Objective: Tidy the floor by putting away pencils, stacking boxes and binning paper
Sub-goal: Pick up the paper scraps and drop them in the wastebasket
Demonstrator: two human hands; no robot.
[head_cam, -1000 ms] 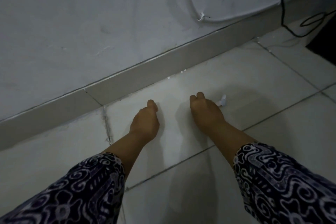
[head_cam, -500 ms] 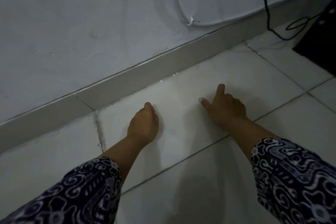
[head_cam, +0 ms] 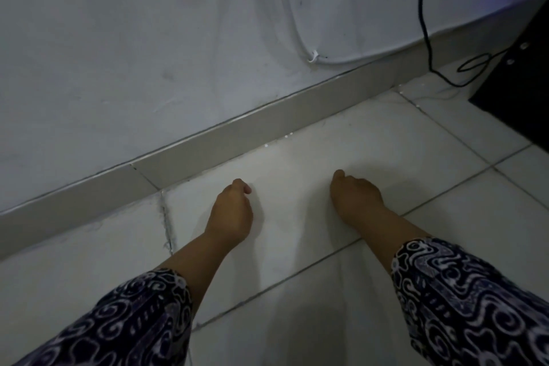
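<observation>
- Hands first: left hand (head_cam: 230, 212) is low over the floor tile (head_cam: 297, 157) with its fingers curled under into a loose fist, only the knuckles and a thumb tip showing at the top.
- Right hand (head_cam: 355, 197) looks much the same, fingers folded down and tucked beneath the palm, one knuckle or fingertip poking up at the far edge.
- Honestly can't tell if either hand is pinching something, since the fingertips are hidden under the hands from this angle.
- No pencil, box or scrap of paper shows anywhere near the fingers; the strip of tile between the two hands is plain white.
- Both hands sit on the same big tile, a little apart, just short of the grey skirting board (head_cam: 237, 128) at the foot of the wall (head_cam: 148, 38).
- Patterned sleeve (head_cam: 124, 321) on the left arm, matching sleeve on the right, both dark with pale swirls.
- White cable (head_cam: 350, 61) is clipped along the wall, black cable (head_cam: 424, 24) hangs down to the floor, and a dark box-like thing (head_cam: 517, 80) sits in the right corner.
- Lighting is pretty dim overall.
</observation>
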